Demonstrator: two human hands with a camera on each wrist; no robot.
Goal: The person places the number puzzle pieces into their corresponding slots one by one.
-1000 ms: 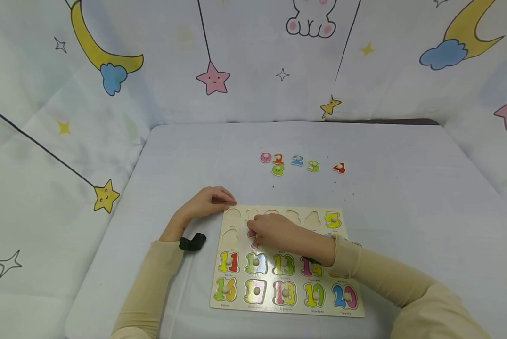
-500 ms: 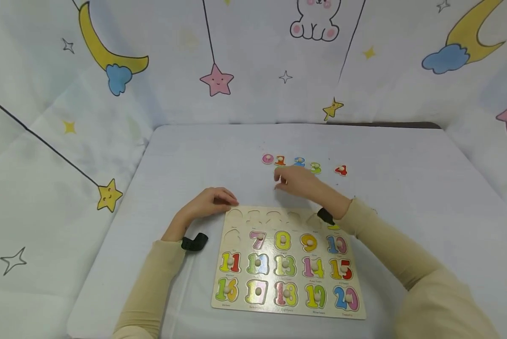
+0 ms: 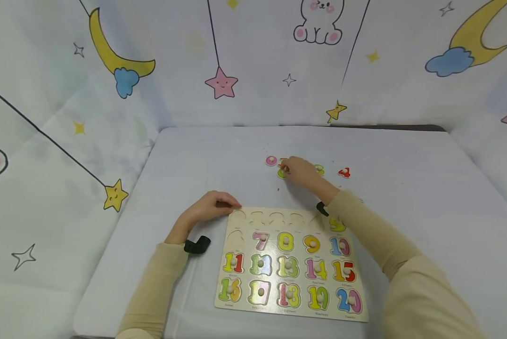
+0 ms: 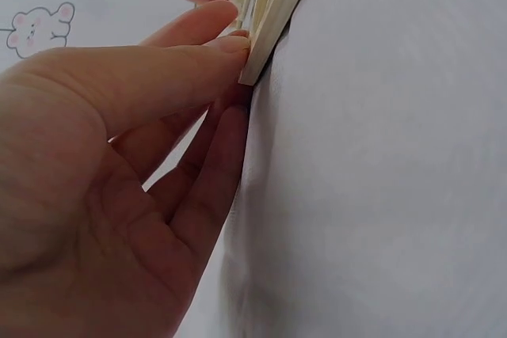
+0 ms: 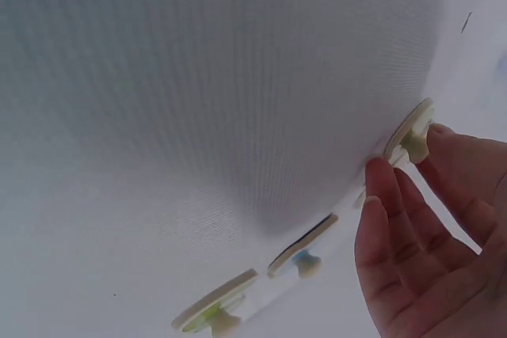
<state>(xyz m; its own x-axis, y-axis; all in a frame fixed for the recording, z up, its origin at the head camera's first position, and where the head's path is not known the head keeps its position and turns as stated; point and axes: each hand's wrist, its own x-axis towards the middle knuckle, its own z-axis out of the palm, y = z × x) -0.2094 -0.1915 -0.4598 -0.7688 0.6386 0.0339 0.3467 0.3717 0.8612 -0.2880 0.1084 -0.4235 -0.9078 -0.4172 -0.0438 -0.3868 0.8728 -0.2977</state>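
Note:
With thumb and fingers, my right hand (image 3: 302, 173) pinches the knob of the green number 6 puzzle piece (image 3: 281, 173) beyond the board; in the right wrist view fingertips lie either side of the wooden knob (image 5: 414, 146). My left hand (image 3: 211, 205) holds the far left corner of the wooden number puzzle board (image 3: 274, 278), thumb against its edge (image 4: 277, 25) in the left wrist view. Numbers 5 and 7 to 20 sit in the board. Bare recesses run along its far row, with another at the left of the second row.
Around the right hand lie loose pieces: a pink 0 (image 3: 271, 161), a green 3 (image 3: 320, 169) and a red 4 (image 3: 344, 173). The hand mostly covers the 1 and 2. A patterned cloth backdrop (image 3: 253, 56) rises behind the white table (image 3: 202, 150).
My right hand has left the 7 on the board, moved away from me to the loose pieces, and taken the 6's knob. The left hand stays at the corner.

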